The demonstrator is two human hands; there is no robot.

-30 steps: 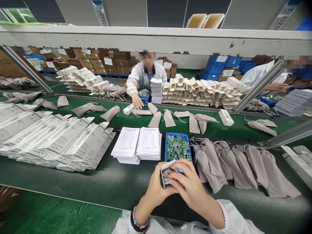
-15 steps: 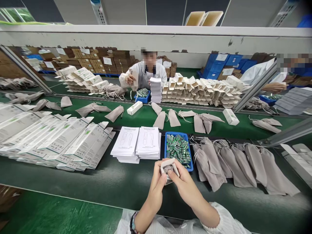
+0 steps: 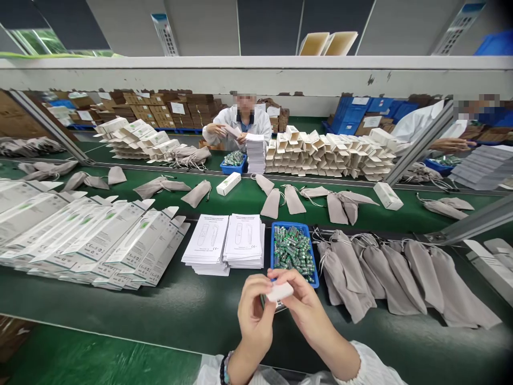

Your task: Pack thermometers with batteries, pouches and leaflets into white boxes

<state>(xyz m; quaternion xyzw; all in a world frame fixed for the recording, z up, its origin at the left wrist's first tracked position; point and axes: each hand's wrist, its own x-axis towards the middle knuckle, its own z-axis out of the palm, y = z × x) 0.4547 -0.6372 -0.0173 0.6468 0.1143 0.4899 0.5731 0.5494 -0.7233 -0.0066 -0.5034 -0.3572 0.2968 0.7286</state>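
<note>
A small white carton (image 3: 279,292) is held upright between my two hands, its end toward me and its flap folded over the opening. My left hand (image 3: 255,307) wraps its left side, fingers curled round it. On the other side my right hand (image 3: 305,300) grips the carton, its fingers at the top edge. What lies inside the carton is hidden by the flap. Just beyond my hands stands a blue tray (image 3: 316,278) of green batteries (image 3: 293,247). Two stacks of printed leaflets (image 3: 206,238) lie to the left of that tray.
Flat-lying open cartons (image 3: 100,240) fill the left bench. Grey drawstring pouches (image 3: 395,272) lie at right. The green conveyor belt (image 3: 244,206) carries scattered pouches and two white boxes (image 3: 228,183). Across it a co-worker (image 3: 256,125) handles a pouch; a metal post (image 3: 420,141) stands at right.
The carton's open end, which showed grey cloth inside, is now covered by its flap. Pouches and boxes on the belt have shifted right. The co-worker opposite has brought both hands together.
</note>
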